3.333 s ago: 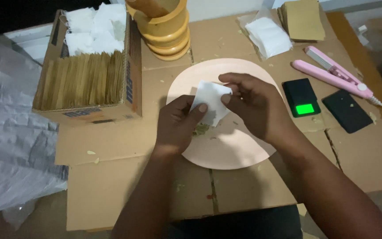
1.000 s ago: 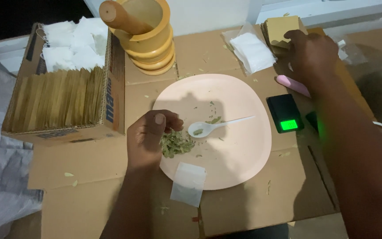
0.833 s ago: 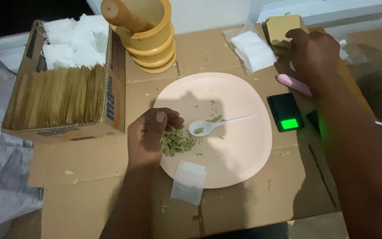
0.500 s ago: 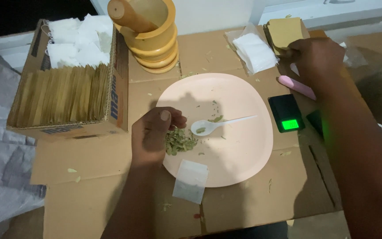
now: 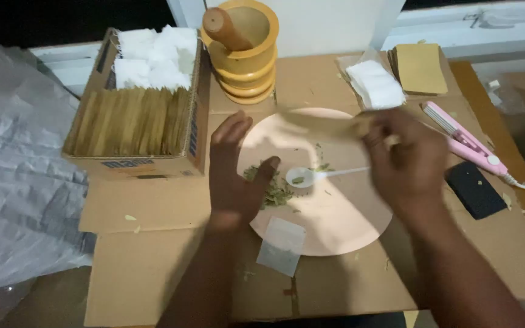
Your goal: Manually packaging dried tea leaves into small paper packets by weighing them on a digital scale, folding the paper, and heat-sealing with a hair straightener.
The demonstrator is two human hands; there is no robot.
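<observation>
Centrally, a pink plate [image 5: 335,231] is seen on flattened cardboard [image 5: 153,267], with a heap of dried green leaves [image 5: 274,193] and a white plastic spoon [image 5: 317,175] on it. The left hand [image 5: 233,176] is held open, fingers spread, over the plate's left rim just beside the leaves, gripping nothing. The right hand [image 5: 405,161] is closed on a brown paper envelope [image 5: 320,124], blurred by motion, held above the plate's upper part. A small white sachet [image 5: 282,246] lies across the plate's lower rim.

At upper left a cardboard box [image 5: 135,164] is filled with brown envelopes and white sachets; a wooden mortar with pestle [image 5: 244,51] stands beside it. At upper right lie white sachets [image 5: 375,85], a stack of brown envelopes [image 5: 420,68], a pink sealer [image 5: 466,140] and a black lid [image 5: 474,189].

Half a second earlier the right hand was reaching at the envelope stack and the left was curled over the leaves; the pocket scale is now hidden behind the right hand.
</observation>
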